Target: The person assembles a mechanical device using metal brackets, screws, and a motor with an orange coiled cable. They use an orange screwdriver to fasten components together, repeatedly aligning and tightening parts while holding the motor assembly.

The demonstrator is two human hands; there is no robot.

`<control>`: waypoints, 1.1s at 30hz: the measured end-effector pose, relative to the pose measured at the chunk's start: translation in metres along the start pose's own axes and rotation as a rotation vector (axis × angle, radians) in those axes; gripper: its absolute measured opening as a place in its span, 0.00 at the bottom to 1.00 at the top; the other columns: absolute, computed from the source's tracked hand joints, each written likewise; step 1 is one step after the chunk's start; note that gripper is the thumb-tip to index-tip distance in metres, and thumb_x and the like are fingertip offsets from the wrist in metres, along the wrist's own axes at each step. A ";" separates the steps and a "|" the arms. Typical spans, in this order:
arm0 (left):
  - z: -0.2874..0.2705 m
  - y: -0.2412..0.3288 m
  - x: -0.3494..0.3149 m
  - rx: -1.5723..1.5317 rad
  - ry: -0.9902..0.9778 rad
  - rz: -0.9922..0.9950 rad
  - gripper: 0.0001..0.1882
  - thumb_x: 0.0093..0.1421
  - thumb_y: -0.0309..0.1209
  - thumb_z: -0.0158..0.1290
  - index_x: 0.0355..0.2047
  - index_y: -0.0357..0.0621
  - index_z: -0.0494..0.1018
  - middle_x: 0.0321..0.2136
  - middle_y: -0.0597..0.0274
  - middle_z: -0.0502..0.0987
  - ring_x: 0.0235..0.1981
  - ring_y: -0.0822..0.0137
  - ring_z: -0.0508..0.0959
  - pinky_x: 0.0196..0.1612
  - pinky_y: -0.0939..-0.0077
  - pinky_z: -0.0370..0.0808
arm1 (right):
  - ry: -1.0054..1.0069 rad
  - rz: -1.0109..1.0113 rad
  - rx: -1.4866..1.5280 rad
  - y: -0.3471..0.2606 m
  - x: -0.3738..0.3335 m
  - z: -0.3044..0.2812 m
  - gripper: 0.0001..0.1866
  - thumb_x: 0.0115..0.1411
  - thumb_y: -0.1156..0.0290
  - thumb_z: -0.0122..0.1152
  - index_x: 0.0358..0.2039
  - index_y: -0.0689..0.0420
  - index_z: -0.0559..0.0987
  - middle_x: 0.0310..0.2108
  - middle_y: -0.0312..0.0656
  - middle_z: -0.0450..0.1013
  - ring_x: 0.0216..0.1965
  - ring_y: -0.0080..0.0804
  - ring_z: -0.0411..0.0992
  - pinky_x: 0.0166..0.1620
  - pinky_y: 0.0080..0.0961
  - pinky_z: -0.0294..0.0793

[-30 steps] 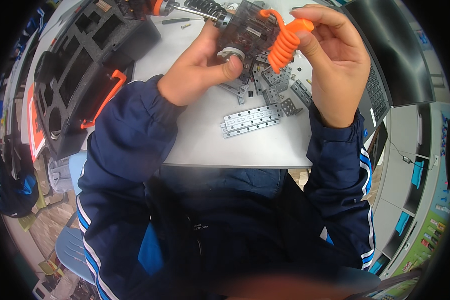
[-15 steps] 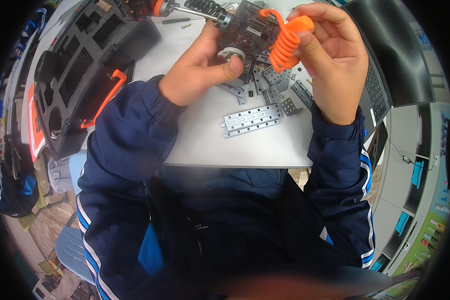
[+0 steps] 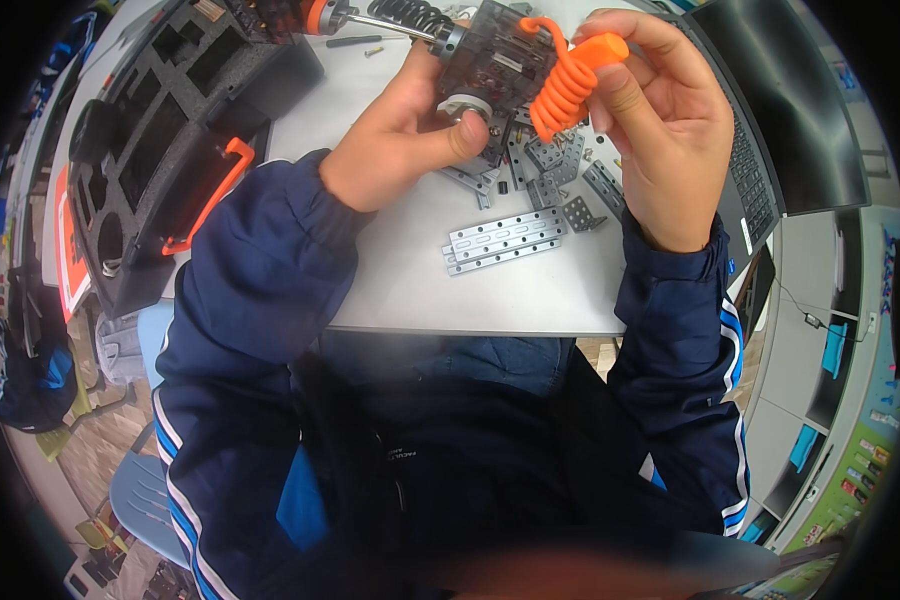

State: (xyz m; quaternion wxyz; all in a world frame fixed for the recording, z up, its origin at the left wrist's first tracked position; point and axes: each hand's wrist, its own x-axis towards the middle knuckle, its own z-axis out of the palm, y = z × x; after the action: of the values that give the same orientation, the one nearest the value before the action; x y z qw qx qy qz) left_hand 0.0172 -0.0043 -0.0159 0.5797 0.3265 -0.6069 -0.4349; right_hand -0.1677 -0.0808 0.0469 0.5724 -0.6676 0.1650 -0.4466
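My left hand (image 3: pixel 410 138) is closed around a dark see-through mechanical module (image 3: pixel 495 60), its thumb lying by a round white-rimmed metal part (image 3: pixel 465 107). From the module a shiny rod (image 3: pixel 388 25) and a black coil spring (image 3: pixel 410 14) run toward the upper left. A coiled orange cable (image 3: pixel 564 95) comes off the module's right side. Between thumb and fingers, my right hand (image 3: pixel 665 120) pinches the orange plug-like end (image 3: pixel 600 50) of that cable. The module is held above the table, and its far side is hidden.
Perforated grey metal strips (image 3: pixel 505 240) and small brackets (image 3: pixel 582 213) lie on the white table (image 3: pixel 400 290) below my hands. An open black case (image 3: pixel 150 150) with foam cut-outs and an orange handle (image 3: pixel 210 200) stands at left. A laptop (image 3: pixel 755 180) sits at right.
The orange coil's lower end has swung slightly left and sits more closely bunched. Both hands keep their grip, nearly in the same place.
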 end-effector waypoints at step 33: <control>0.001 0.004 -0.001 -0.018 0.043 -0.086 0.40 0.61 0.34 0.55 0.66 0.46 0.43 0.57 0.60 0.61 0.56 0.68 0.65 0.56 0.68 0.66 | -0.001 -0.041 0.066 0.012 -0.004 0.006 0.18 0.58 0.80 0.60 0.48 0.63 0.68 0.38 0.42 0.73 0.28 0.18 0.69 0.24 0.11 0.64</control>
State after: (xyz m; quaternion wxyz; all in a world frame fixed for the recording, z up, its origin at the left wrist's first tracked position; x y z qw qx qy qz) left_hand 0.0169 -0.0017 -0.0126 0.5763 0.3562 -0.5759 -0.4575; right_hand -0.1611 -0.0778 0.0345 0.5849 -0.6519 0.1359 -0.4631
